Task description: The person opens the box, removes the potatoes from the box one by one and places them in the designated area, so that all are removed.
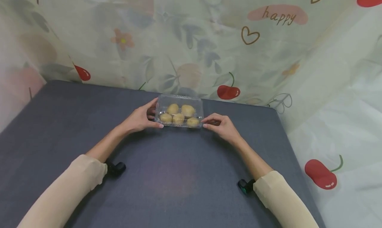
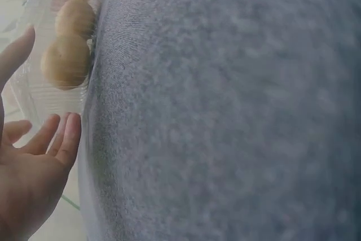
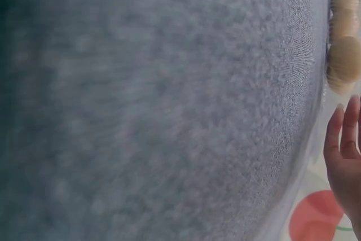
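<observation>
A clear plastic box [image 1: 179, 125] with a transparent lid holds several round, yellowish-brown items [image 1: 187, 111] in the head view. At the box's left end is my left hand [image 1: 138, 119], thumb by the front corner and fingers along the side. In the left wrist view, the left hand's [image 2: 34, 179] fingers are loosely extended beside the box [image 2: 36, 91]. My right hand [image 1: 223, 126] has its fingertips at the box's right front corner. The right wrist view shows the right hand [image 3: 345, 156] with fingers fairly straight, near the round items [image 3: 344, 60].
The box stands near the back edge of a dark grey-blue table [image 1: 173, 175]. Behind it hangs a pale curtain [image 1: 179, 39] with flowers, cherries and writing; similar sheeting [image 1: 343, 122] hangs at the right. Black devices [image 1: 117, 169] are strapped at both wrists.
</observation>
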Available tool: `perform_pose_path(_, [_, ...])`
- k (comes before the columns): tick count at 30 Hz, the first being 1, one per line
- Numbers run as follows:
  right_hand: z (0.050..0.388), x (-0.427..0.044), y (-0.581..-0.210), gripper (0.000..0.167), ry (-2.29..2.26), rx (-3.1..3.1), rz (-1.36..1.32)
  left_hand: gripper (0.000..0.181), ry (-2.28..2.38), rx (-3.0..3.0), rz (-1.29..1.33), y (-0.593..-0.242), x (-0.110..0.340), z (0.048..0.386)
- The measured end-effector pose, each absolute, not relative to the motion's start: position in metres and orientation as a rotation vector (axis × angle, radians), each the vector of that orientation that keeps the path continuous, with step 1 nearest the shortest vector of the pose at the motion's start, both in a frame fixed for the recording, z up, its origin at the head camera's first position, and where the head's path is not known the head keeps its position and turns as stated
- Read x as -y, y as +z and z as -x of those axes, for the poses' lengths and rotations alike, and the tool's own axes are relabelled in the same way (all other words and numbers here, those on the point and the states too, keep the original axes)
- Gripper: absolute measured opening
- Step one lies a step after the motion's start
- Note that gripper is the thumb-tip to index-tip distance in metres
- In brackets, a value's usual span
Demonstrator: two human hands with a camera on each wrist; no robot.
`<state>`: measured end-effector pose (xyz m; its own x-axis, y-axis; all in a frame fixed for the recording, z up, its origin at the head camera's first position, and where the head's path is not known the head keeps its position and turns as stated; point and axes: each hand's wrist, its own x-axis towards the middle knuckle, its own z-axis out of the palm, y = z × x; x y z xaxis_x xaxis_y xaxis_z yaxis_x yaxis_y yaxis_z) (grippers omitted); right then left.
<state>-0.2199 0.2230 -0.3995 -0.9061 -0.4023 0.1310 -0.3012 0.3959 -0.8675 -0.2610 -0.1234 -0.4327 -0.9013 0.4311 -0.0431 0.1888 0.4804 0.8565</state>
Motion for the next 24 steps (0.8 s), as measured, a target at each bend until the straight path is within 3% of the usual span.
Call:
perform_pose_path(11, [0.242,-0.23,-0.429,0.017,-1.567,-2.461,0.553,0.112,1.444,-2.472,-0.528,-0.432,0.12,0.262])
perform_pose_path(24, [0.248,-0.227,-0.431,0.01,-1.585,-2.457,0.573,0.112,1.513,-2.372,-0.516,-0.433,0.118,0.26])
